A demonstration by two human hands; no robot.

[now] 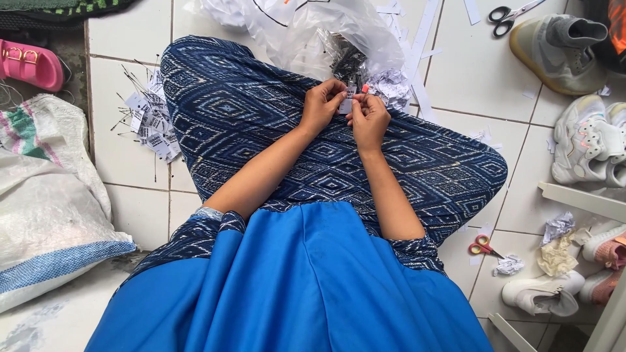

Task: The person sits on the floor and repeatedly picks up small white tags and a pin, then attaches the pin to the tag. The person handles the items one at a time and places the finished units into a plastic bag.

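Nearest the camera, at the bottom of the frame, a bright blue garment (293, 287) spreads over the person's lap, and above it a dark blue patterned skirt (261, 117) covers the folded knees. Both forearms reach up the middle of the frame to where the hands meet over the far knee. The left hand (321, 104) is closed, fingertips pinching a small white printed tag (347, 103); the right hand (369, 118) is closed too, thumb and fingers on the same tag and on a small orange-tipped piece (365, 87) at its top, too small to identify.

Judging by this, a tag is being fitted with its fastener; the next move seems to call for a steady pinch and fine alignment of the two parts.

Left of the knee lies a pile of finished tags (149, 120) on the white tiled floor (130, 189). Just beyond the hands sits a clear plastic bag (306, 26) with a bundle of black fasteners (345, 58) and paper strips (417, 39). Farther right are sneakers (561, 45), black scissors (512, 14) at the upper right, and red scissors (482, 246) lower right.
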